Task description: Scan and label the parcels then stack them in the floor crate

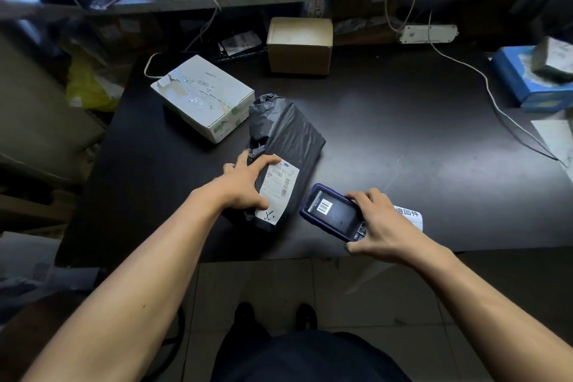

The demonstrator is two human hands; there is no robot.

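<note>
At the table's near edge, my two bare forearms reach forward over a tiled floor, with dark shoes below.

My right hand (376, 220) curls round a purple scanner (333, 214), thumb at its near end and fingers over the far side. Its screen shows a barcode. A white slip (409, 215) with printed characters lies on the table just beyond that hand.

My left hand (245, 183) rests on a black bag parcel (288, 146): fingers spread, fingertips pressing the far edge of its white label (279, 187) and the thumb low on the label's near part. The parcel lies on the dark table (403, 139), close to the front edge, just left of the scanner. I judge this to be the scanning step.

Further back sit a white box (203, 96), touching or nearly touching the bag's far end, and beyond it a brown carton (299, 45) near the shelving. A white cable (483, 84) runs across the right side, towards a blue box (527, 80).

I cannot see the floor crate.

Risks from here — my fingers overlap the label's edges, so they could block a barcode and spoil the read. The plastic is slack and wrinkled; if the label buckles, the scan may fail. The parcel is near the edge, so a careless push could send it off.
</note>
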